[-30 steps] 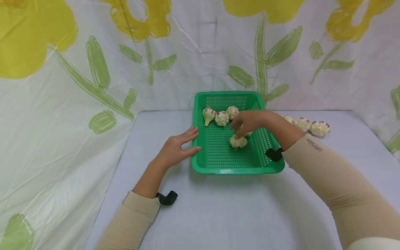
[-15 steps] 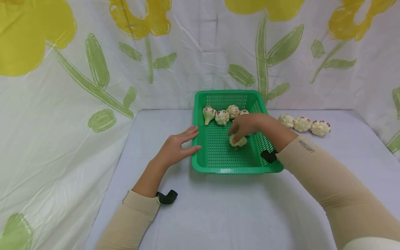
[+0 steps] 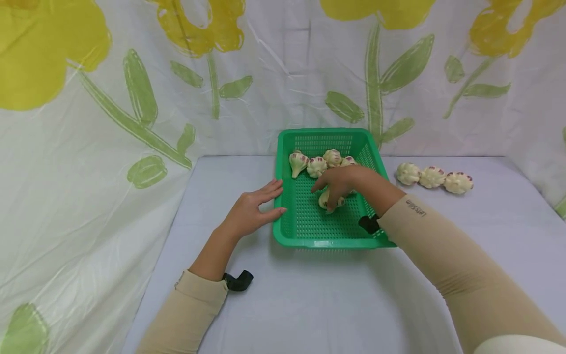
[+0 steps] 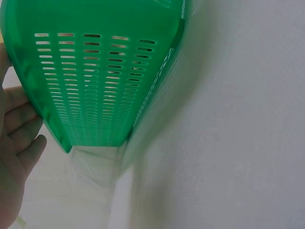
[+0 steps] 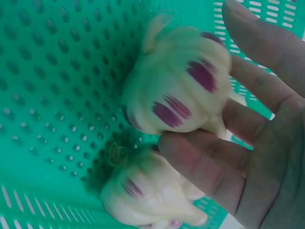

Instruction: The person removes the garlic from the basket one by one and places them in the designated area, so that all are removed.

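Observation:
A green plastic basket [image 3: 329, 244] with slotted walls stands on the table. My left hand [image 3: 247, 211] rests on its left rim, fingers and thumb extended. Inside the basket, my right hand [image 3: 339, 182] reaches down around a white garlic bulb [image 5: 176, 86] with purple streaks. In the right wrist view some fingers touch this bulb and pass partly behind it, while the thumb is spread beside it. Just below it there lies a second bulb [image 5: 143, 191], mostly covered by the hand in the head view. Several garlic bulbs [image 3: 298, 163] line the basket's far end.
Three more garlic bulbs [image 3: 432, 177] lie in a row on the white tablecloth [image 3: 274, 305], right of the basket. A white curtain [image 3: 274, 98] with yellow flowers hangs behind the table. Black wrist cameras [image 3: 239, 280] sit at both cuffs.
My right hand has moved left and lower in the basket, and the garlic bulb beneath it has shifted slightly left and turned. My left hand has stayed on the rim.

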A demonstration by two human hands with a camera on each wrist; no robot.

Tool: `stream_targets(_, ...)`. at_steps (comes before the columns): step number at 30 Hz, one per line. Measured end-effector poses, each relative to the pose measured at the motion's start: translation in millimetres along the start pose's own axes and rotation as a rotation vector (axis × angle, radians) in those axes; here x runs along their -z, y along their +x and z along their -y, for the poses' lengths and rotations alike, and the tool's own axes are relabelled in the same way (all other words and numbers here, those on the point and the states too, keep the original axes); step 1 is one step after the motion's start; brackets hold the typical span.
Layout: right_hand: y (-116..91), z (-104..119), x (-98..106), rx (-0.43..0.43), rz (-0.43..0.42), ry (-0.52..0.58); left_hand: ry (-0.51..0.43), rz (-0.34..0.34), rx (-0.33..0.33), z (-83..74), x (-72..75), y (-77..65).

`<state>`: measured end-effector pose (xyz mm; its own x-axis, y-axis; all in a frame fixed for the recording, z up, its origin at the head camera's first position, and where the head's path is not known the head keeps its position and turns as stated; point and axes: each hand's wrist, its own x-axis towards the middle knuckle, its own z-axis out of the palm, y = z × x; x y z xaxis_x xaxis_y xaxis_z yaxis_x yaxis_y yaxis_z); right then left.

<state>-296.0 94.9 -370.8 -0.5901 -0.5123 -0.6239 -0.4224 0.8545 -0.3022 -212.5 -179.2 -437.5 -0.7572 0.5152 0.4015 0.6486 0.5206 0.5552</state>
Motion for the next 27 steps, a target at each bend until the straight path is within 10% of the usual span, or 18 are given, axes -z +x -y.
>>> stream_targets(27, 19, -18, 2, 0.145, -0.083, 0.178, -0.004, 0.0, 0.011, -0.3, -0.6, -0.4)
